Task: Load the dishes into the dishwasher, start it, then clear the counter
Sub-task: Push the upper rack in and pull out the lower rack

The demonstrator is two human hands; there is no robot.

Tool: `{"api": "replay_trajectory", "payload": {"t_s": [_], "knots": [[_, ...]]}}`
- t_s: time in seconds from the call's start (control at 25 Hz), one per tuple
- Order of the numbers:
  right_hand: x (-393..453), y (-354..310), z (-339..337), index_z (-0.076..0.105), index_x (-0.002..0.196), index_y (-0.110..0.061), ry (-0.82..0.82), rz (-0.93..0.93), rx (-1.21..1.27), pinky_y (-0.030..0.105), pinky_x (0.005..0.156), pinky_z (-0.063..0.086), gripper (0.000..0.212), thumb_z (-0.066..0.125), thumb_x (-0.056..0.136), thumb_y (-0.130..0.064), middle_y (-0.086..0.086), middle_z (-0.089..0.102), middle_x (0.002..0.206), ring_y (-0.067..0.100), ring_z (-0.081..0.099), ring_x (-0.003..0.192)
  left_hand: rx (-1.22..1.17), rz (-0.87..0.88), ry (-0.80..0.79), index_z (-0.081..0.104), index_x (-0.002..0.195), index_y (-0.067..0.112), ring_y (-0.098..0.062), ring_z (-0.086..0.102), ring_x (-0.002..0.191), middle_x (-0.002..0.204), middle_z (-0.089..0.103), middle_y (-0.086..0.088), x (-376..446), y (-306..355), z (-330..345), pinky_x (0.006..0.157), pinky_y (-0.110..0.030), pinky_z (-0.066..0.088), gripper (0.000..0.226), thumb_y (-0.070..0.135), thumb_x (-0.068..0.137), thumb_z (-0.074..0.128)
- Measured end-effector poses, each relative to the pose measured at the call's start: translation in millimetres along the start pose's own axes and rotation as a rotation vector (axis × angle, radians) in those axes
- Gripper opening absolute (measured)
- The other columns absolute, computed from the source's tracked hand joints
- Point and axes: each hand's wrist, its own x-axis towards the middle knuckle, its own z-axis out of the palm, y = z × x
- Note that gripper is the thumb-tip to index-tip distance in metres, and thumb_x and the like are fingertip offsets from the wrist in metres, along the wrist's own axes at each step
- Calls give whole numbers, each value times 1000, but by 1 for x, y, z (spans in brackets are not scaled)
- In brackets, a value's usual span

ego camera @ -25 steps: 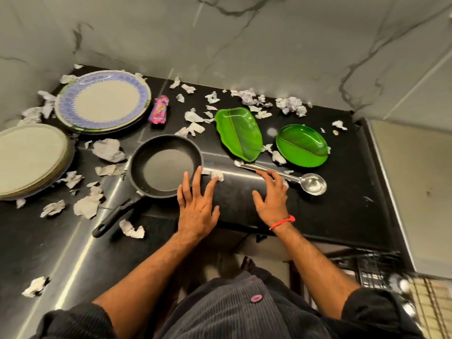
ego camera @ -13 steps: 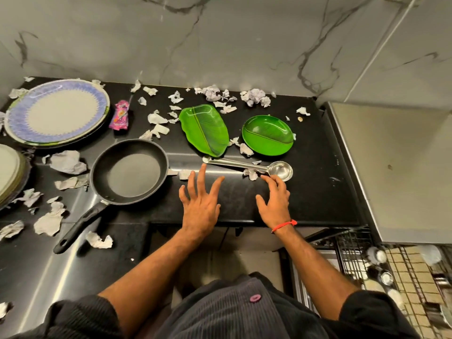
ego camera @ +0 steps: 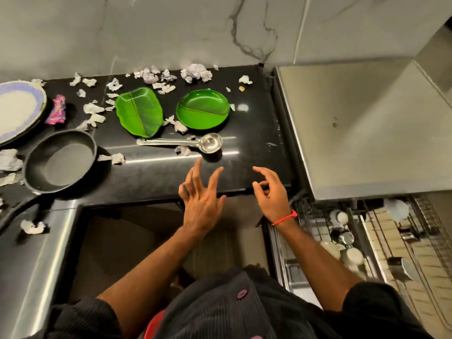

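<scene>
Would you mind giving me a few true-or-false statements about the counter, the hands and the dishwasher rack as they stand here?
1. The steel ladle lies on the black counter in front of the two green plates. True.
2. The right hand holds the ladle. False: it holds nothing, its fingers loosely curled above the counter edge.
3. The left hand is empty, with its fingers spread. True.
4. The frying pan holds a green plate. False: the pan is empty; the leaf-shaped green plate and the round green plate lie on the counter.
5. The dishwasher rack at right is pulled out with cups in it. True.
</scene>
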Motion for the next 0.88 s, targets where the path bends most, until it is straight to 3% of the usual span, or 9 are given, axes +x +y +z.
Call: {"api": "replay_trajectory", "payload": {"t_s": [0.12, 0.24, 0.36, 0.64, 0.8, 0.88], "knots": [[-32, 32, -35, 61, 126, -11, 23, 63, 7, 18, 80, 49, 35, 58, 91, -6, 3, 59, 122, 14, 60, 80, -11, 50, -55, 32, 153, 34, -36, 14, 147, 166, -5, -17, -19, 46, 5, 104, -54, 30, 83, 42, 80, 71], [-69, 51, -61, 63, 122, -11, 42, 110, 4, 24, 85, 50, 33, 55, 90, -8, 2, 61, 121, 15, 61, 92, -18, 139, -92, 31, 153, 34, -36, 14, 148, 166, -7, -16, -46, 79, 8, 107, -56, 30, 81, 43, 82, 70], [-99, 57, -81, 64, 121, -14, 58, 160, 18, 23, 83, 51, 31, 54, 93, -6, 0, 60, 120, 15, 60, 88, -11, 235, -127, 32, 153, 36, -35, 16, 149, 166, -4, -15, -71, 102, 10, 108, -54, 29, 81, 44, 82, 70], [-192, 43, -125, 63, 123, -19, 269, 332, 8, 30, 94, 51, 35, 55, 92, -4, -1, 61, 124, 11, 60, 108, -122, 352, -172, 28, 152, 39, -31, 11, 149, 165, -9, -10, -140, 133, -6, 111, -51, 26, 78, 42, 85, 68], [-258, 36, -145, 58, 128, -22, 364, 450, 43, 34, 92, 53, 39, 56, 92, -5, -4, 60, 125, 15, 60, 109, -150, 352, -182, 24, 154, 36, -32, 12, 148, 165, -8, -11, -197, 137, -1, 110, -52, 29, 85, 41, 83, 70], [-297, 31, -154, 57, 126, -33, 383, 510, 56, 35, 89, 55, 42, 57, 93, -8, -6, 59, 126, 18, 61, 105, -175, 353, -208, 23, 155, 35, -32, 11, 148, 165, -9, -11, -231, 138, -3, 110, -54, 30, 87, 41, 83, 70]]}}
